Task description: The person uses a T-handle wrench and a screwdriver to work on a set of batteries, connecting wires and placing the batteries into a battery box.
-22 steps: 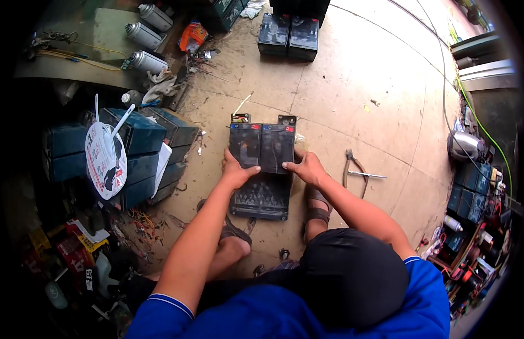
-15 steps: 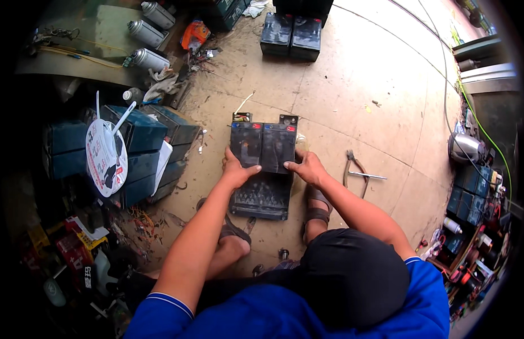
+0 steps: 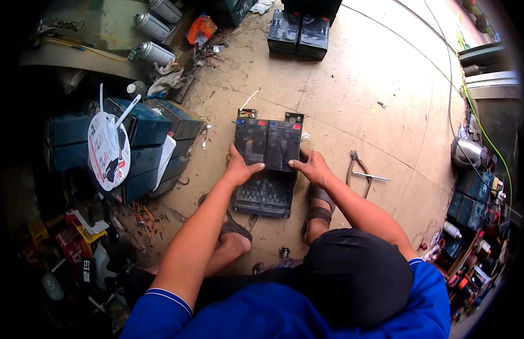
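Note:
Two black batteries, a left one [image 3: 250, 141] and a right one [image 3: 284, 146], lie side by side on the far part of a black plastic battery case [image 3: 264, 195] on the floor. Red and blue marks show at their far ends. My left hand [image 3: 240, 166] grips the left battery's outer side, thumb on its near edge. Closed the same way on the right battery is my right hand [image 3: 312, 168]. The fingers under the sides are partly hidden. A pale wire [image 3: 250, 99] sticks out past the case's far left corner.
Pliers [image 3: 352, 165] and a silver rod [image 3: 370, 176] lie right of my right hand. Two more batteries [image 3: 298, 34] stand at the far side. Stacked batteries [image 3: 143, 127] with a white reel [image 3: 108, 150] flank the left; a metal kettle-like pot [image 3: 468, 152] sits far right.
The whole picture has shifted slightly. Both hands keep the same hold on the two batteries, with no other clear movement.

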The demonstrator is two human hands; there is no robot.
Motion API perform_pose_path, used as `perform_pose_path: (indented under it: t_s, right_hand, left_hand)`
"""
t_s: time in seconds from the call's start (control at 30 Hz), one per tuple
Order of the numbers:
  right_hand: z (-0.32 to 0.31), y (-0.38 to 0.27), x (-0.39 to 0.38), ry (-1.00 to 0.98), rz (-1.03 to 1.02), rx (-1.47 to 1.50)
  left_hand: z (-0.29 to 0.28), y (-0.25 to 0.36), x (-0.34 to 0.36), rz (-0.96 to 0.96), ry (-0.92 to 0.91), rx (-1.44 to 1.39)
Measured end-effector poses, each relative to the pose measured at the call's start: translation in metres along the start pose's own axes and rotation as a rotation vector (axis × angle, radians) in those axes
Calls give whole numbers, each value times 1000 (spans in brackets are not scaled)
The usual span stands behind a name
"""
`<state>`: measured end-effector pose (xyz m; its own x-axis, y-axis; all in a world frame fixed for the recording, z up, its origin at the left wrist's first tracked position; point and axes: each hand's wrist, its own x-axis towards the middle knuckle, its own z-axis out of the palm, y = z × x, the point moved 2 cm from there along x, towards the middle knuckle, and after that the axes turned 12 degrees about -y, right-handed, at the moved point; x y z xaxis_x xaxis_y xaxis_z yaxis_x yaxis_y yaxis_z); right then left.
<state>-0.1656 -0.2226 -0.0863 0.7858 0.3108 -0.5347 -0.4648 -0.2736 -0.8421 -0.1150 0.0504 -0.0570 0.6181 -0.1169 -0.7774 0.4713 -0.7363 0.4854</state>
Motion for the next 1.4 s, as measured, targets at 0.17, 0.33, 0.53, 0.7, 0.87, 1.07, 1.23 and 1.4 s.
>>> perform_pose_path:
  t_s: [0.17,0.33,0.53,0.7,0.87,1.07,1.23,1.4]
  right_hand:
    - [0,-1,0,-11,-2,8]
    - [-1,-5,-2,-20,2,16]
    - [1,-8,1,-17,-45,20]
    - [-2,-17,-7,-20,-21,60]
    - [-3,-13,-6,-22,-13,55]
    - [-1,-17,-5,-37,4,98]
    - [-2,-18,-4,-61,9,141]
    - [-1,-24,-6,-60,8,132]
  left_hand:
    - [0,-3,2,16,-5,-1]
    - [2,-7,6,13,-8,0]
    - [2,-29,14,199,-5,-132]
    - [-2,-29,-5,307,11,-271]
    - [-11,-45,-3,312,-205,-776]
    - [-16,-83,10,249,-223,-939]
    - [-10,-85,4,238,-211,-841]
    - [-12,-75,-5,280,-173,-723]
